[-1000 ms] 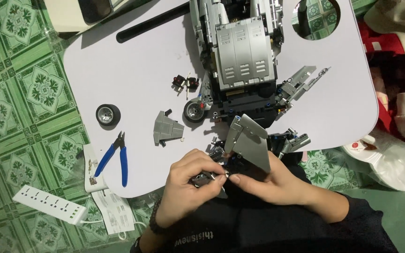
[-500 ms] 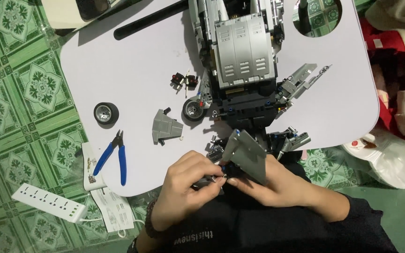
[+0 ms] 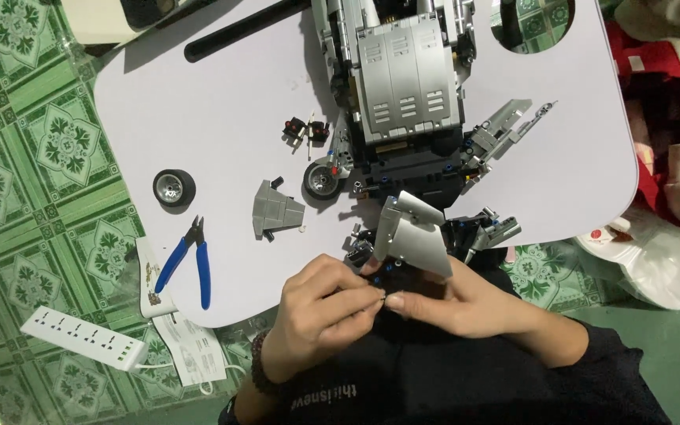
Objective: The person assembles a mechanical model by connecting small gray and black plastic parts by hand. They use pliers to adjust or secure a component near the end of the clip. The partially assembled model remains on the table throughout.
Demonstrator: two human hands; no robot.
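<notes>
My left hand and right hand pinch a tiny dark pin between fingertips; grey panel assembly sits at 1 o'clock, right nearer.

A single head-worn camera supplies the only view. It looks almost straight down from above the person's lap, facing the pale desk, whose surface fills the upper and middle frame. The desk's near edge runs across the lower half of the frame; the left hand and right hand lie just below it, close to the lens at lower centre. The grey brick-built model is cut off by the top edge. Green patterned floor shows along the left side, cloth and a white bag at the right. With one view, there is no overlap between views.
</notes>
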